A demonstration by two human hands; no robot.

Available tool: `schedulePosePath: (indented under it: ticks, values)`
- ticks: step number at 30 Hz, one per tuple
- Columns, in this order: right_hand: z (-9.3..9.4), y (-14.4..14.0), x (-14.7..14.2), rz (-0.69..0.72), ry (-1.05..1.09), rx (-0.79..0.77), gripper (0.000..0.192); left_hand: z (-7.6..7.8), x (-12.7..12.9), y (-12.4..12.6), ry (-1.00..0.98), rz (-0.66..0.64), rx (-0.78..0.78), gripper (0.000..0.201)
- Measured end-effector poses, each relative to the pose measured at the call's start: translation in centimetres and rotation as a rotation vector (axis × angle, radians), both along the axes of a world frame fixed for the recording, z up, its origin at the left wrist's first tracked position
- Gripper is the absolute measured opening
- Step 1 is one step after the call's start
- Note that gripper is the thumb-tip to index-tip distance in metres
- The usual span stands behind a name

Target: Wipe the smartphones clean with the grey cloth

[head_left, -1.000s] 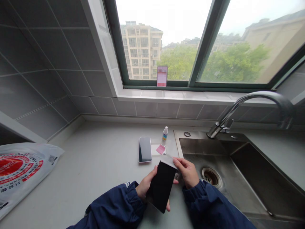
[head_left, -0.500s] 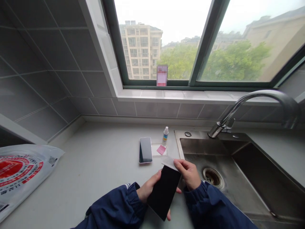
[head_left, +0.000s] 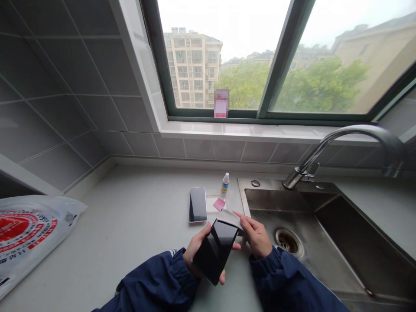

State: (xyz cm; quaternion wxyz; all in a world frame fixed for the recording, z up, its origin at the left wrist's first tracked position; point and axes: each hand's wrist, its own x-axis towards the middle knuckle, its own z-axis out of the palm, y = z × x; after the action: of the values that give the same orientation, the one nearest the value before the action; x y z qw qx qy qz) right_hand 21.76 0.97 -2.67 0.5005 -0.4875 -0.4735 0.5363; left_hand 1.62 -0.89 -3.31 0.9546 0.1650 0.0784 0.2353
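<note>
Low centre of frame: left hand (head_left: 195,250) grips a black phone (head_left: 215,251) from below, screen tilted up. Right hand (head_left: 256,236) pinches a grey wipe (head_left: 231,217) vs the phone's top edge. Just above, on the countertop (head_left: 130,225): 2nd phone (head_left: 198,204), pink tab (head_left: 219,203), small bottle (head_left: 224,183). Sink (head_left: 325,242) at right, printed bag (head_left: 29,229) at far left.

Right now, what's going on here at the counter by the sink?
A person holds a dark phone tilted in the left hand, above the grey counter. The right hand pinches a thin grey wipe at the phone's top edge. A second phone, a small dropper bottle and a pink packet lie beside the sink.
</note>
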Motion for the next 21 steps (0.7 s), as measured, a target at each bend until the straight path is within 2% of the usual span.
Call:
schedulePosePath:
  ticks: [7,16,21]
  values:
    - [-0.27,-0.28,-0.38,0.043,0.097,-0.024,0.064,0.86,-0.50,0.00,-0.072,0.007,0.027,0.076]
    - [-0.58,0.00,-0.21,-0.054,0.152,-0.080,0.056,0.37,-0.43,0.05,-0.074,-0.035,-0.014,0.078]
    - [-0.65,0.10,-0.43,-0.051,0.173,-0.097,0.056,0.07,-0.19,0.01,-0.072,-0.013,-0.015,0.078]
